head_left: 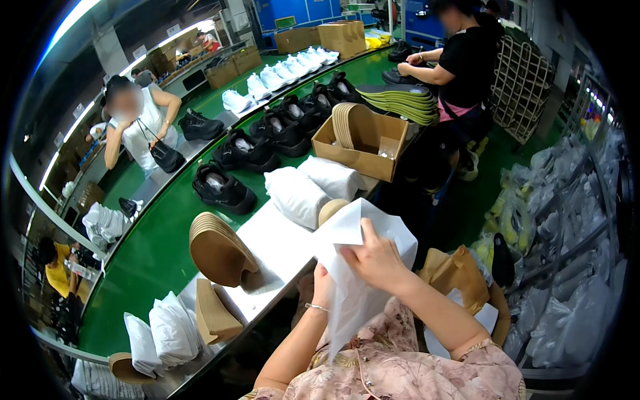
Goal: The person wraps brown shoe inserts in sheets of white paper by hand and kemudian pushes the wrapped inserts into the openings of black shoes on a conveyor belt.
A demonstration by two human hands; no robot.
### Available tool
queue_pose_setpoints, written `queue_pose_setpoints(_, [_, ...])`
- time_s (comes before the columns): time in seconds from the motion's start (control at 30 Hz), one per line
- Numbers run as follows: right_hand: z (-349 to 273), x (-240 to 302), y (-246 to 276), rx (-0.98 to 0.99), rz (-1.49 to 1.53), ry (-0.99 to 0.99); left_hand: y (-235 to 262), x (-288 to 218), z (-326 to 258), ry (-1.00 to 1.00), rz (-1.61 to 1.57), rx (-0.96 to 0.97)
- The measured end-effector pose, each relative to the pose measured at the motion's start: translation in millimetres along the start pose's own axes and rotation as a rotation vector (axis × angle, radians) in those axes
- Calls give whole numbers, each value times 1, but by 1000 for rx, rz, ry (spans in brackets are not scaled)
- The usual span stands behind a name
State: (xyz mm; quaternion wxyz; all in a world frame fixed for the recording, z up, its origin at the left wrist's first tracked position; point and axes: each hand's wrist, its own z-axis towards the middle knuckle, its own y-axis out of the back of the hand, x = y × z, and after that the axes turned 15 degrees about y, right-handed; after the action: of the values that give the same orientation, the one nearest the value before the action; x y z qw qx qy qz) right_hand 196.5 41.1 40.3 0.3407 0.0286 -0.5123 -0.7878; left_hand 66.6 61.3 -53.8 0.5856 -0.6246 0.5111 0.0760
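Observation:
In front of me a sheet of white tissue paper (343, 293) hangs from my hands, draped over a curved brown cardboard form (331, 210) whose rounded end sticks out at the top. My right hand (377, 257) pinches the paper near its upper fold. My left hand (323, 287) grips its left side from below, its fingers partly hidden behind the sheet. Beyond them lie paper-wrapped bundles (297, 197) on the white bench board (273, 243). To the left stands a nested stack of curved cardboard forms (217, 250), with another stack (215, 313) nearer me.
Black shoes (223, 189) line the green conveyor (143, 280), with white shoes (270, 78) behind. An open carton (360, 163) holds more forms beside green insoles (400, 101). Co-workers stand across the line (143, 127) and at far right (460, 60). Bagged items (567, 267) fill a rack at right.

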Motion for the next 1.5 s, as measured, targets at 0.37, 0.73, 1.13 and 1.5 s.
queue_pose_setpoints(0.37, [19, 0, -35, -12, -91, -193, 16, -26, -41, -101, 24, 99])
queue_pose_setpoints(0.73, [20, -10, -36, -286, 188, -192, 21, -23, -38, -130, 137, 116])
queue_pose_setpoints(1.13, [49, -14, -17, -168, 141, -9, 19, -41, -13, -216, 595, 72])
queue_pose_setpoints(1.5, [74, -6, -12, 83, 36, -68, 32, -25, 3, -202, 470, 231])
